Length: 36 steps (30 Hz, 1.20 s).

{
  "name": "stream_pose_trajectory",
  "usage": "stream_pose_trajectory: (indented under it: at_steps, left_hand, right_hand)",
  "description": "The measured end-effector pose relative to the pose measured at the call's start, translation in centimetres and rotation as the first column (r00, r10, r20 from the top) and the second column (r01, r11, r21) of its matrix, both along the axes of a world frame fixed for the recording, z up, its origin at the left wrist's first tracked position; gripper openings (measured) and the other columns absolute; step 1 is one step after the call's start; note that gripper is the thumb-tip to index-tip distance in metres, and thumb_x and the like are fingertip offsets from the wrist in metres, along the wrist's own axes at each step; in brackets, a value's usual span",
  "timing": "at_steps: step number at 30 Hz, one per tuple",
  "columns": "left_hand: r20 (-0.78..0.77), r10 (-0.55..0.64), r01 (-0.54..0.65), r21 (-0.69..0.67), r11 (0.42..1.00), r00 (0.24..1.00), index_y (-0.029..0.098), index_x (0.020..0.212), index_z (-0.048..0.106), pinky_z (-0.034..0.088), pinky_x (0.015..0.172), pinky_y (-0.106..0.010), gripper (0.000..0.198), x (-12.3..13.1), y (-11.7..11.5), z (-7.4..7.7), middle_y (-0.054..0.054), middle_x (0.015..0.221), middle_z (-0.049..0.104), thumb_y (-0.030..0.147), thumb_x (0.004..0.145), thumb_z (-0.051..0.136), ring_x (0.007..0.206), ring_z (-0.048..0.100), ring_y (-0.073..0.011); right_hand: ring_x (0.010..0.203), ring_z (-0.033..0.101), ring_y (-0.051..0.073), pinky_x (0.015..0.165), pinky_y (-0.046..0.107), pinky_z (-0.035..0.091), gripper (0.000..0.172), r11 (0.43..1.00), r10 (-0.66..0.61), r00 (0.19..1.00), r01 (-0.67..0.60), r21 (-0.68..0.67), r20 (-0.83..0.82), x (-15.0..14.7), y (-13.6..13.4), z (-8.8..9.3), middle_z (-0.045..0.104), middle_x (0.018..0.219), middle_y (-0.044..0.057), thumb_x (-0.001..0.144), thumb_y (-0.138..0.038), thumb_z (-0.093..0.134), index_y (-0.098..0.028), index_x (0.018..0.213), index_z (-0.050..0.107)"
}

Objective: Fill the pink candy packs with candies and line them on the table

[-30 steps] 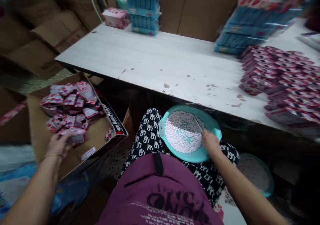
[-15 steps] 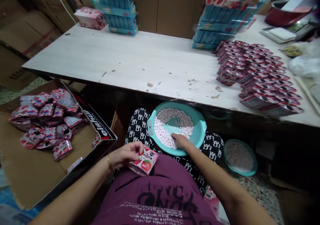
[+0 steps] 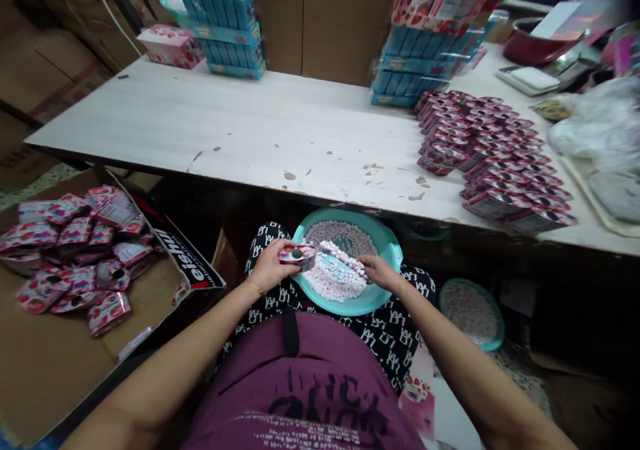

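My left hand (image 3: 273,263) is closed round a small pink strawberry-print carton (image 3: 299,255), held tilted over the left rim of a turquoise basin (image 3: 387,291). A dark round spot shows on the carton's upturned side. In the basin, which rests on my lap, lie many small whitish pellets (image 3: 333,287). My right hand (image 3: 379,270) is above the basin's right part, fingers curled together at the pellets; what they hold is hidden. A line of pellets stretches between the carton and my right fingers.
A cardboard box (image 3: 150,307) at left holds several similar cartons (image 3: 83,233). On the white table (image 3: 300,130) stand rows of cartons (image 3: 490,150) and stacked blue packs (image 3: 417,60). A second basin of pellets (image 3: 473,313) is on the floor at right.
My left hand has lifted the carton from my shirt front up to the basin's left rim and turned it. My right hand has risen slightly and shifted right, out of the pellets. The view has shifted slightly.
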<state>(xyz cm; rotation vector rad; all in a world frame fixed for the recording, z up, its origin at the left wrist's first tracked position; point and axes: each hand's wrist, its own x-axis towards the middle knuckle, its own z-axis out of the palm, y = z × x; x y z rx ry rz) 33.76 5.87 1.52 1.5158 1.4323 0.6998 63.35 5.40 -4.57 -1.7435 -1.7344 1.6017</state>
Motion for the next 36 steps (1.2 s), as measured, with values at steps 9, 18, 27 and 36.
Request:
stream_pose_trajectory:
  at_steps: [9, 18, 27, 36]
  left_hand:
    - [-0.326, -0.091, 0.181, 0.257, 0.949, 0.941, 0.02, 0.097, 0.057, 0.044, 0.079, -0.03, 0.032, 6.6, 3.3, -4.9, -0.004, 0.091, 0.063, 0.013, 0.066, 0.059, 0.089, 0.054, -0.0202]
    - [-0.392, -0.166, 0.283, 0.263, 0.922, 0.905, 0.021, 0.098, 0.056, 0.041, 0.084, -0.033, 0.039, 7.8, 2.9, -7.3, -0.003, 0.095, 0.061, 0.004, 0.063, 0.052, 0.093, 0.05, -0.0213]
    - [-0.34, -0.061, 0.162, 0.276, 0.947, 0.938, 0.019, 0.099, 0.057, 0.043, 0.082, -0.032, 0.037, 6.0, 3.2, -6.6, -0.005, 0.094, 0.062, 0.007, 0.063, 0.054, 0.092, 0.052, -0.0218]
    - [-0.153, 0.047, -0.008, 0.249, 0.968, 0.987, 0.021, 0.098, 0.058, 0.044, 0.078, -0.029, 0.033, 4.1, 2.7, -6.1, -0.003, 0.094, 0.063, 0.023, 0.065, 0.064, 0.086, 0.057, -0.0181]
  right_hand:
    - [0.047, 0.039, 0.006, 0.043, 0.016, 0.035, 0.029, 0.998, -0.004, 0.999, 0.007, -0.064, 0.052, 1.6, 1.4, 8.3, 0.045, 0.053, -0.005, 0.062, -0.016, 0.04, -0.014, 0.084, 0.06]
    - [0.042, 0.042, 0.007, 0.044, 0.02, 0.028, 0.018, 0.959, 0.271, 0.885, -0.284, -0.023, 0.377, -2.2, 4.2, 11.2, 0.049, 0.045, -0.001, 0.065, -0.014, 0.044, -0.014, 0.062, 0.061]
    - [0.073, 0.055, 0.013, 0.06, 0.021, 0.034, 0.024, 0.887, 0.283, 0.771, -0.437, 0.151, 0.571, 0.8, 2.7, 10.4, 0.065, 0.08, 0.003, 0.074, -0.016, 0.041, -0.019, 0.083, 0.063]
    - [0.091, 0.056, 0.022, 0.073, 0.03, 0.04, 0.03, 0.914, 0.269, 0.654, -0.404, 0.026, 0.707, -5.9, -1.0, -2.3, 0.061, 0.099, 0.017, 0.082, -0.012, 0.035, -0.014, 0.109, 0.05]
